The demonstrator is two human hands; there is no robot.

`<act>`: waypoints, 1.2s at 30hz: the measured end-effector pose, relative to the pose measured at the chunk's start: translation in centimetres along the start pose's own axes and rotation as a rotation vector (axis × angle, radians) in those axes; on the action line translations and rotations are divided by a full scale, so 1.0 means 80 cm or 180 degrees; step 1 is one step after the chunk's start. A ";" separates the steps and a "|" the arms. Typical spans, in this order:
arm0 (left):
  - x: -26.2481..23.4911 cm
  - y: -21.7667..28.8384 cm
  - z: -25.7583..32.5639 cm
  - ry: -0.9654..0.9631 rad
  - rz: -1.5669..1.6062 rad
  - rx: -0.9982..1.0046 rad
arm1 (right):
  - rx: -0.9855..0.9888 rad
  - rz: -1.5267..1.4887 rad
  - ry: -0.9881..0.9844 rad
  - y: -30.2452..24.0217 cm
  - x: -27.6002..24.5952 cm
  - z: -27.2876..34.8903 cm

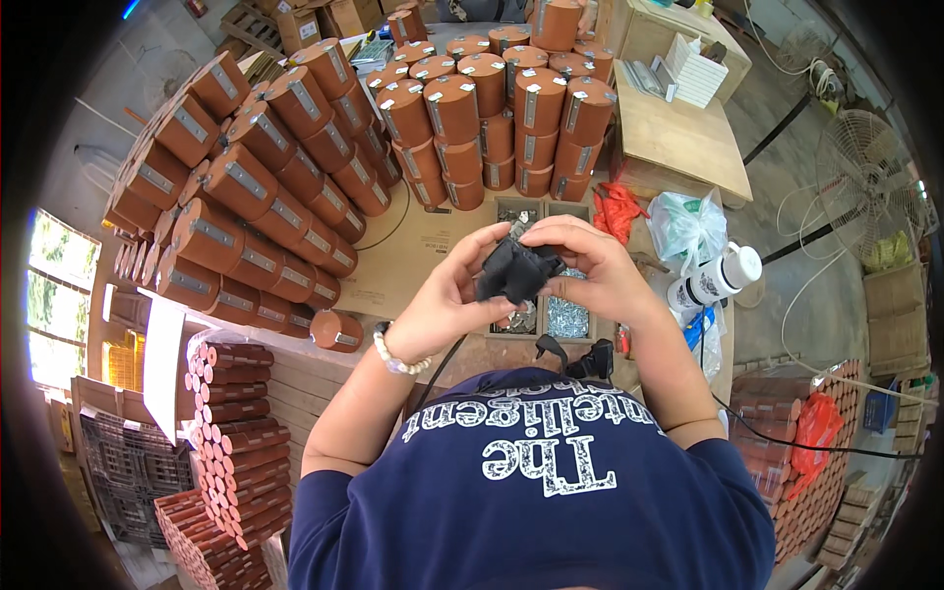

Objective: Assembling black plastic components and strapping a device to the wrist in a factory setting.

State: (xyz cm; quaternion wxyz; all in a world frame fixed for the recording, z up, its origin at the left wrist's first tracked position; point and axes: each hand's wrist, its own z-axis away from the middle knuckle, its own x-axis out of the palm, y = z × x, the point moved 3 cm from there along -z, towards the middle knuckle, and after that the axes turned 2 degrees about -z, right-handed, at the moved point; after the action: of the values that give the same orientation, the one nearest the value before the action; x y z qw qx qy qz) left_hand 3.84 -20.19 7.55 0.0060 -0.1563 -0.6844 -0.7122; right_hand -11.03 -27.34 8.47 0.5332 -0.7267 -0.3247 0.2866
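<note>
At the centre of the frame, the left hand (447, 295) curls fingers and thumb around one side of a black bundle (514, 272), its exact kind unclear; the right hand (602, 267) grips the other side. Handling it well probably means steady, even support from both hands, above the small silver hardware (567, 307) in the compartment below. Stacked brown cylinders (238, 182) crowd the left, with a lone cylinder (335, 330) just below them; upright cylinder columns (454, 110) block the upper centre. A red plastic bag (618, 209) and a white bottle (710, 280) limit room at right.
</note>
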 end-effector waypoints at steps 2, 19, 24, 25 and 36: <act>-0.006 -0.005 -0.001 -0.0149 0.0259 0.0208 | -0.0233 0.0405 -0.0074 -0.002 -0.005 -0.001; -0.023 -0.018 -0.003 0.0764 0.0153 -0.0077 | 0.0184 0.0308 0.1190 0.019 -0.001 0.023; -0.014 -0.021 -0.001 0.1150 -0.0420 0.0764 | 0.0570 -0.0069 0.1520 0.033 0.018 0.023; -0.013 -0.021 0.000 0.1261 -0.0374 0.0879 | 0.0558 -0.0159 0.1557 0.037 0.021 0.023; -0.008 -0.009 0.010 0.0842 -0.0119 0.0879 | 0.0750 -0.1061 0.1223 0.049 0.040 0.022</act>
State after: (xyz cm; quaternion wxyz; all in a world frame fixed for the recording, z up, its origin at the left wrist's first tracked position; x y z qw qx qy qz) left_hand 4.44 -19.51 6.68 0.1040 -0.0462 -0.7717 -0.6258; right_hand -9.73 -24.69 4.00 0.7055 -0.6374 -0.2971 0.0877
